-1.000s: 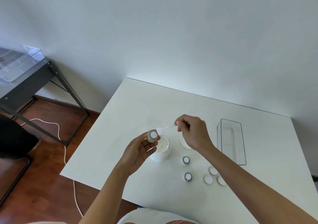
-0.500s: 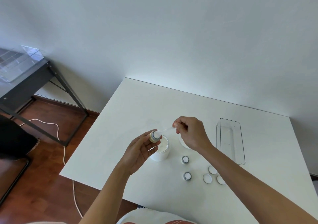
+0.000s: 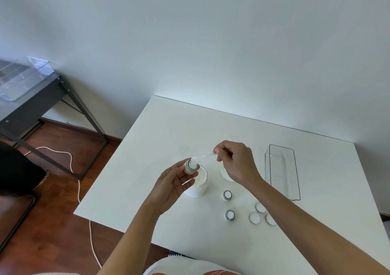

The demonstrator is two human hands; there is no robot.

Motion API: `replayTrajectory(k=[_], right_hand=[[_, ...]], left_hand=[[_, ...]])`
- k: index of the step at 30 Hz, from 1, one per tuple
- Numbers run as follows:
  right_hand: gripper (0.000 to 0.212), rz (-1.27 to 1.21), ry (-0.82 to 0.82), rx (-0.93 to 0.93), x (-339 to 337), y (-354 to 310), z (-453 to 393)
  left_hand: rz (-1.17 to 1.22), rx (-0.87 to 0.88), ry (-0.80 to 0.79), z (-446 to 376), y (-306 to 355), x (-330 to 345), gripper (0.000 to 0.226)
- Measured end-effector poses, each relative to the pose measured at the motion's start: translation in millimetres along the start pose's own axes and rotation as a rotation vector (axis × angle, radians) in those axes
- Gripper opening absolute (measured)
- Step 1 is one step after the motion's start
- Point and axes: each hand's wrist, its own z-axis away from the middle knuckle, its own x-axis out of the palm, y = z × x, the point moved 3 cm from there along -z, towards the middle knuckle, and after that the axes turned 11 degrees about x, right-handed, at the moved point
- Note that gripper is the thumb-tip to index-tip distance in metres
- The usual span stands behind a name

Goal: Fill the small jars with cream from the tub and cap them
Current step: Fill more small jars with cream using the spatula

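Observation:
My left hand [image 3: 172, 185] holds a small jar [image 3: 190, 166] tilted, just above the open white cream tub [image 3: 198, 184]. My right hand [image 3: 235, 160] pinches a thin clear spatula [image 3: 203, 157] whose tip, loaded with white cream, rests on the jar's mouth. Two more small open jars [image 3: 227, 195] [image 3: 229, 214] stand on the white table [image 3: 164, 131] in front of the tub. Three white caps [image 3: 254, 217] [image 3: 260, 207] [image 3: 270, 219] lie to their right, one partly under my right forearm. The tub's white lid [image 3: 224, 172] is partly hidden behind my right hand.
A clear rectangular tray [image 3: 281, 171] sits at the right of the table. To the left, past the table's edge, stands a dark metal-framed glass desk [image 3: 31, 103] with a clear box on it, and a white cable [image 3: 78, 188] runs across the wooden floor.
The spatula tip has moved left and down from beside the jar onto its mouth. My left hand has tilted the jar slightly toward it.

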Motion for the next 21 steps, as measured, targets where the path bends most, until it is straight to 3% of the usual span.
replayTrajectory(k=[21], right_hand=[[0.022, 0.022, -0.058, 0.076, -1.7, 3.6, 2.2]], left_hand=[[0.016, 0.019, 0.012, 3.9, 2.6, -1.7, 0.033]])
